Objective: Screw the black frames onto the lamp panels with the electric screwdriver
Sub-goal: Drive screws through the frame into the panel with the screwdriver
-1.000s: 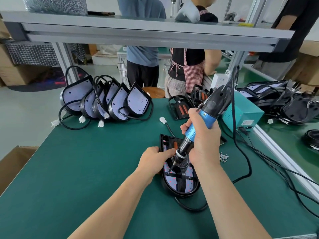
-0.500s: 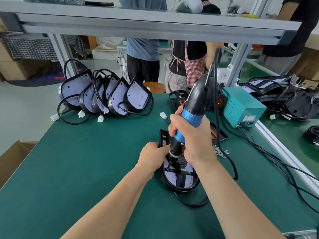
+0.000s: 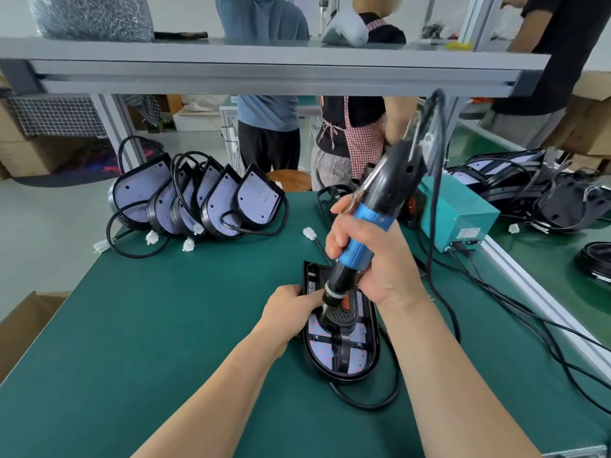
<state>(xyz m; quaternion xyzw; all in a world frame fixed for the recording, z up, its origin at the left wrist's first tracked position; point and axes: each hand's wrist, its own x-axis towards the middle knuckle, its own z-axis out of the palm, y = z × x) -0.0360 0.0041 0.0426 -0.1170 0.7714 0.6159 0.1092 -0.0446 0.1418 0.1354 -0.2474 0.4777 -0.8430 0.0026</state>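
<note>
black frame (image 3: 342,354): lying on lamp panel (image 3: 322,351)
change: electric screwdriver (image 3: 367,226) now steeper, bit planted; probably driving a screw
right hand (image 3: 380,266): grips electric screwdriver
left hand (image 3: 291,309): holds lamp panel edge

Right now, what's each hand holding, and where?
Right hand grips the electric screwdriver by its blue handle; left hand holds the lamp panel at its left edge.

The green table (image 3: 165,342) carries one panel (image 3: 360,361) flat near the middle, a black frame (image 3: 342,353) on it, its cable (image 3: 363,405) looping off the near end. Far left, a row of panels (image 3: 205,206) leans on edge, white plugs (image 3: 189,245) beside it. A teal box (image 3: 459,219) sits at the right edge. At the far middle lie what may be spare frames (image 3: 325,193).
</note>
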